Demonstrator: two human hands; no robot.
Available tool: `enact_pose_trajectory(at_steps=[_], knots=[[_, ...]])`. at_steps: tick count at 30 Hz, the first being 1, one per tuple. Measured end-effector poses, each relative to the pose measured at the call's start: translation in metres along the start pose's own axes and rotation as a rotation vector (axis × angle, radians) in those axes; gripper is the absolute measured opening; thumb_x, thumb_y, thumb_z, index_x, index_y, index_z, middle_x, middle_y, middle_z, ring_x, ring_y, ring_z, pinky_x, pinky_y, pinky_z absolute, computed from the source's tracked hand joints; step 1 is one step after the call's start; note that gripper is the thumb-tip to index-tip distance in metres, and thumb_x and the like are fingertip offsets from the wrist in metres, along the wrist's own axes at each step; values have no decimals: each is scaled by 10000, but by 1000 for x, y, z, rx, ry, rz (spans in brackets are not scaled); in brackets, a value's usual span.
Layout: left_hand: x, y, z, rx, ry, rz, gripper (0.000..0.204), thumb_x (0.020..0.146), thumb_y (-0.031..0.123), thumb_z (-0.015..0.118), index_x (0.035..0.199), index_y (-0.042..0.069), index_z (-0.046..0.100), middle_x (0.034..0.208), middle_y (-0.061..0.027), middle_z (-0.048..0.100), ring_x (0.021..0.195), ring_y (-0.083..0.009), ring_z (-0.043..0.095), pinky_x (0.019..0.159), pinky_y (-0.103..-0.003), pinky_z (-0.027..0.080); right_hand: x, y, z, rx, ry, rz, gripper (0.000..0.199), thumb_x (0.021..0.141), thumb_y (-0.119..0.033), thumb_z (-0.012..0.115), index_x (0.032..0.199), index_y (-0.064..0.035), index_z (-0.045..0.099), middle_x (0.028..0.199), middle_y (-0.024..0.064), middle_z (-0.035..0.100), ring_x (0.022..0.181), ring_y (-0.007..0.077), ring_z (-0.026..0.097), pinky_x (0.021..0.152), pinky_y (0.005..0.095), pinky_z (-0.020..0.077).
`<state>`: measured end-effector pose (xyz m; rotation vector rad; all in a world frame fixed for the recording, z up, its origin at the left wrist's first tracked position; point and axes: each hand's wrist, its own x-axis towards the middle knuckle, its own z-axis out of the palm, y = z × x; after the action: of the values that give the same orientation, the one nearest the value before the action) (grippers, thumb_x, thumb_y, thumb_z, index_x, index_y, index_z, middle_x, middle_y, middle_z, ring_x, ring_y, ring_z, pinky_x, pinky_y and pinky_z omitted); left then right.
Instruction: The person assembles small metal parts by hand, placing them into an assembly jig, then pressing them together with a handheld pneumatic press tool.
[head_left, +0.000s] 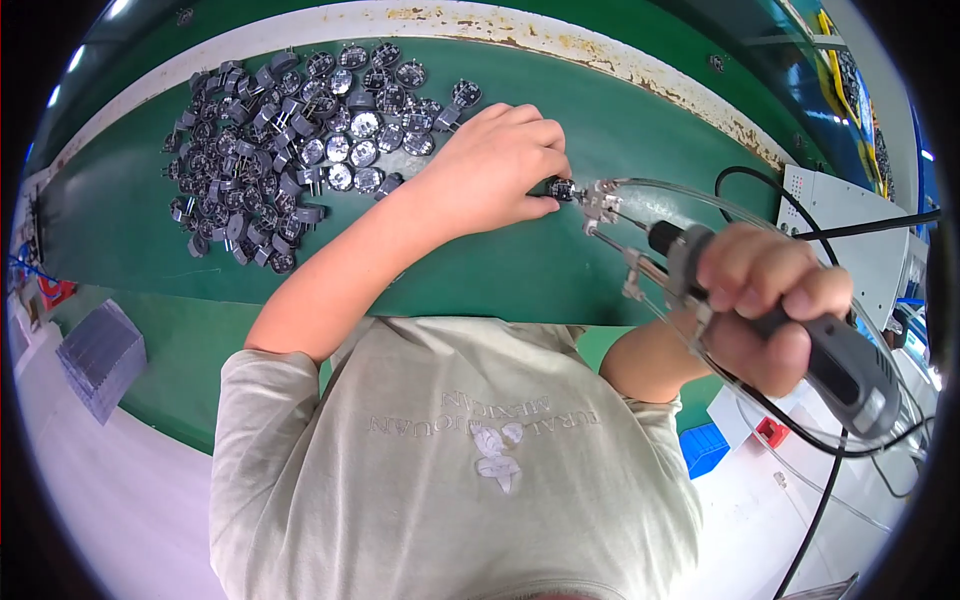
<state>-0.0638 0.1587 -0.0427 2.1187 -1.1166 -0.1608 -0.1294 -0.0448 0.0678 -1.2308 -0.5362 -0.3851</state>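
Observation:
My left hand (505,165) is closed on a small round dark part with a shiny face (562,188), held between thumb and fingers just above the green mat. Wrapped round the grey and black body of an electric screwdriver (845,372) is my right hand (768,300), slightly blurred. The tool lies nearly level, and its metal tip fixture (602,203) with thin clear tubes meets or nearly meets the part in my left hand; whether they touch I cannot tell. Left of my left forearm spreads a heap of similar round parts (270,140), some shiny side up, others on edge.
The green work surface (640,110) ends at a white, chipped rail (520,28) along the back. A light grey control box (840,215) stands at the right, with black cables near it. Below are a blue bin (704,450), a red bin (771,432) and a grey box (102,355).

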Motion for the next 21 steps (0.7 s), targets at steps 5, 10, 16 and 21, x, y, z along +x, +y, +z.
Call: enact_pose_trajectory(at_steps=[5,10,16,21], knots=[[-4,-3,0,9,11,0,276,707,200,754,956,92,698,952,-31,582,972,-237,544,861,-367,424,-2,-5,-1,8,-31,26,293,832,-216,662,936,-85,422,688,68,513,522,179,521,488,341,469],[-2,-4,-1,-4,-15,11,269,720,184,740,971,95,703,959,-22,584,974,-226,545,864,-361,423,-9,9,-2,25,-17,47,264,826,-173,646,929,-82,420,681,69,505,522,178,520,495,353,476],[-2,-4,-2,-1,-22,3,258,717,181,743,958,96,709,943,-11,576,964,-213,545,853,-351,420,-10,16,1,28,-2,48,281,822,-172,665,924,-81,419,672,66,503,516,178,517,494,349,477],[-2,-2,-2,9,-12,10,253,713,181,744,949,97,711,935,-8,573,957,-209,544,848,-347,420,-11,16,2,18,2,59,287,824,-171,673,920,-80,418,672,66,504,514,178,514,489,349,474]])
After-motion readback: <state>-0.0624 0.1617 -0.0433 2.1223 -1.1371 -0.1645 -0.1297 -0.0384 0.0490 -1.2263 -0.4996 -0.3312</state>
